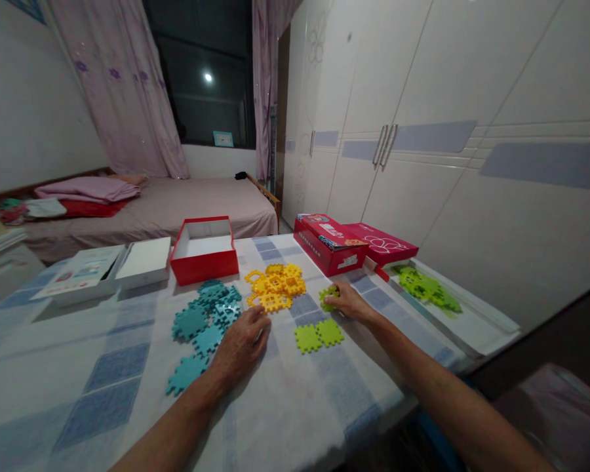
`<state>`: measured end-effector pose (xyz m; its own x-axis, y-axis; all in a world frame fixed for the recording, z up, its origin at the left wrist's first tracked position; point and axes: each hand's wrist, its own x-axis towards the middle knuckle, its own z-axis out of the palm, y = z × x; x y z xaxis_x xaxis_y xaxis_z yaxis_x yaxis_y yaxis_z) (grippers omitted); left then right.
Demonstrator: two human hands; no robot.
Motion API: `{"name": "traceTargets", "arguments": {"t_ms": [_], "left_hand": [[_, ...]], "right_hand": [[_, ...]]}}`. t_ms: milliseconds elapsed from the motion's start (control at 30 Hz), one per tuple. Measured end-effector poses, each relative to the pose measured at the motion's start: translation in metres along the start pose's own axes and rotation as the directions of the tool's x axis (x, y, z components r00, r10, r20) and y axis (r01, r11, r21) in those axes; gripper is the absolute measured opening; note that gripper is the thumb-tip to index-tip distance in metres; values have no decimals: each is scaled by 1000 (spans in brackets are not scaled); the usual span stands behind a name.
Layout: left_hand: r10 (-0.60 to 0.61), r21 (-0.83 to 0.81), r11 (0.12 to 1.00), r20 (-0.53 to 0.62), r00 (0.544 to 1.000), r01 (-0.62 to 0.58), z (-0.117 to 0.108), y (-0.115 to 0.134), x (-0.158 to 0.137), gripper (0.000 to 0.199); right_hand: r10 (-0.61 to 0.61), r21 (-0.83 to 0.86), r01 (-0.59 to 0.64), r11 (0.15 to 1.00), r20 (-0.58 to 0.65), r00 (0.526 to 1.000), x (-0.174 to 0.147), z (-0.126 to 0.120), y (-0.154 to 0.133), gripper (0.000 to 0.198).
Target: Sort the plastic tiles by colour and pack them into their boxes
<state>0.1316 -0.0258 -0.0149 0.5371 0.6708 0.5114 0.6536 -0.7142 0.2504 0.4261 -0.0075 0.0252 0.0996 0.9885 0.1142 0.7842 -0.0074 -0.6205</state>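
Note:
My right hand [350, 303] pinches a lime-green interlocking plastic tile [327, 298] with toothed edges, just above the tablecloth. Just below it lie two joined green tiles [318, 335], flat on the cloth. My left hand [243, 341] rests on the cloth with its fingers loosely bent and apart, and I see nothing held in it. It lies between a heap of teal tiles [189, 322] on its left and a pile of yellow tiles [276, 283] just beyond its fingertips. A single teal tile [187, 373] lies near my left wrist.
An open red box [205, 265] and white box parts [142, 262] stand at the back left. A closed red box [328, 246] and a red lid [383, 244] are at the back right. More green tiles [425, 287] lie in a white tray [486, 324] along the right edge.

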Motion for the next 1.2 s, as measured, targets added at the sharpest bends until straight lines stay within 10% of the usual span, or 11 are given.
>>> {"name": "traceTargets", "arguments": {"t_ms": [267, 467, 767, 1033, 1200], "left_hand": [[-12, -11, 1000, 14, 1000, 12, -4, 5, 1, 21], [-18, -14, 1000, 24, 1000, 18, -6, 7, 2, 21], [-11, -9, 1000, 11, 1000, 11, -5, 6, 2, 22], [15, 0, 1000, -25, 1000, -15, 4, -3, -1, 23], [29, 30, 999, -37, 999, -28, 8, -7, -1, 23]], "right_hand": [[-140, 238, 46, 970, 398, 907, -50, -24, -21, 32], [-114, -149, 162, 976, 285, 952, -65, -13, -30, 31], [-186, 334, 52, 941, 382, 905, -70, -12, -38, 45], [-230, -123, 270, 955, 272, 935, -72, 30, -58, 38], [-239, 24, 239, 971, 192, 952, -89, 36, -52, 30]]}}
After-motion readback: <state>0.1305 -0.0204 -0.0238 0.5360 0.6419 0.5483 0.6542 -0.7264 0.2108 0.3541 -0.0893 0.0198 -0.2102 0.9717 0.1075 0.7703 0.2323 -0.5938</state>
